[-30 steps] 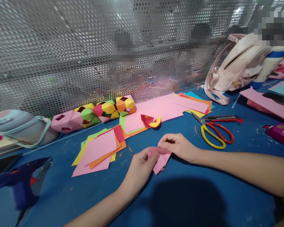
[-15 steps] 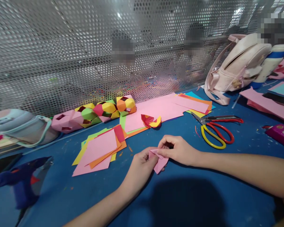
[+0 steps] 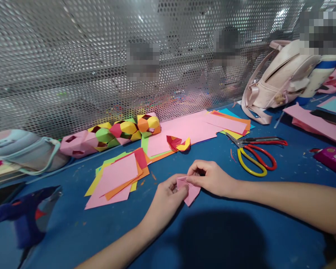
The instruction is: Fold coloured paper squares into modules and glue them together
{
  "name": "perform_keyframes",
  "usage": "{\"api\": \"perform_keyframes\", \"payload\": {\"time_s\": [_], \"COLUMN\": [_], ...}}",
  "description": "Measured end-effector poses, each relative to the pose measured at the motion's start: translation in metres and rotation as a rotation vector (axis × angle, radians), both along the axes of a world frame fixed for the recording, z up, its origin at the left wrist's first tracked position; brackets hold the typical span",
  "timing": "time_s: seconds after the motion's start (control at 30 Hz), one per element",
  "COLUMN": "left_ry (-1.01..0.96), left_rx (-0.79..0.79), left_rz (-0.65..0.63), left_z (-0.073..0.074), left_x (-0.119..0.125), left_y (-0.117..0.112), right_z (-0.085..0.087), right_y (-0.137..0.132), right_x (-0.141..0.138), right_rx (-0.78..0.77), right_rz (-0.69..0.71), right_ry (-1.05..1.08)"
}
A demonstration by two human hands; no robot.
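Note:
A small folded piece of pink paper is held between both hands, above the blue table. My left hand pinches it from the left, the thumb lying across its face. At its upper edge, the thumb and fingers of my right hand are closed on the paper. Some fingertips are hidden behind it. Just beyond the hands lies a folded red and yellow paper piece. To the left is a stack of coloured paper sheets, pink on top.
Scissors and a red-handled cutter lie right of the hands. Larger pink sheets and several folded paper balls line the perforated metal screen. A blue glue gun is at left, a backpack at back right.
My left thumb has shifted slightly over the pink paper, and the upper flap now lies flatter. Both hands stay in nearly the same place.

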State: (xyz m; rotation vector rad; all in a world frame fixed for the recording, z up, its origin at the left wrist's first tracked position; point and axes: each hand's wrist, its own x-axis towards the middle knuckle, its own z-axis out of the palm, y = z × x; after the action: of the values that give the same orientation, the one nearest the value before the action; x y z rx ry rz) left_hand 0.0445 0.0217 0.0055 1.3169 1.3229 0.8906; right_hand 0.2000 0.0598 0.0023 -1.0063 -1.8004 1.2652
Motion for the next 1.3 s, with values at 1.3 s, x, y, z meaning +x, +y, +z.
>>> {"api": "perform_keyframes", "payload": {"time_s": [1.3], "left_ry": [0.263], "left_rx": [0.275], "left_rz": [-0.007], "left_z": [-0.002], "left_x": [-0.015], "left_y": [0.002], "right_z": [-0.008], "right_y": [0.002], "right_x": [0.005], "right_rx": [0.366], "right_rz": [-0.034], "right_ry": [-0.025]}}
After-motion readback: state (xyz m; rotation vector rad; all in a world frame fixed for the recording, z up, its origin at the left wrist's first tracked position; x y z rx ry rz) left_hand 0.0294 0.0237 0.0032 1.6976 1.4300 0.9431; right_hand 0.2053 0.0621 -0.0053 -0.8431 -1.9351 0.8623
